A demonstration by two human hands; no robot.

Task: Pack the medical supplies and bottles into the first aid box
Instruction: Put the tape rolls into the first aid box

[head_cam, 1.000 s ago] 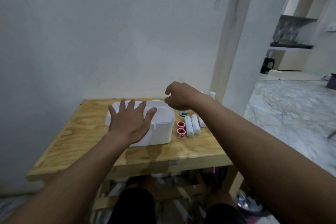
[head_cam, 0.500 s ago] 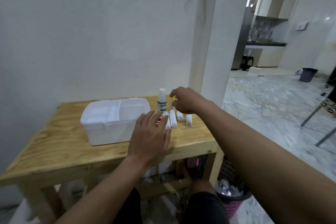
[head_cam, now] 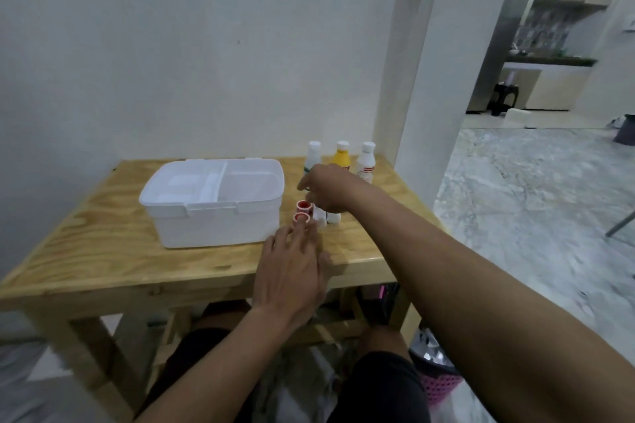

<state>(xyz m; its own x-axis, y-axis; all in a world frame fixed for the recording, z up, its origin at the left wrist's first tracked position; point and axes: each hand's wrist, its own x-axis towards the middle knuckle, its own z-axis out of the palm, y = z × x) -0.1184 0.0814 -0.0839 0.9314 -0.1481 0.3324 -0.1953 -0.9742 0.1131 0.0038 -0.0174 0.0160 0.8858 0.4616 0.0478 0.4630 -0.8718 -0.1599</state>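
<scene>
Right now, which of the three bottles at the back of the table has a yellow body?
The middle bottle, standing between the two others. Its body is yellow under a white cap; the left bottle and the right bottle are both white.

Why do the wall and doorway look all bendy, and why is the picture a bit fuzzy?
In the head view the wide-angle lens curves straight edges like the pillar; dim indoor light leaves everything soft, so the labels on the three bottles can't be read; the right hand looks slightly smeared; the white box shows little detail.
</scene>
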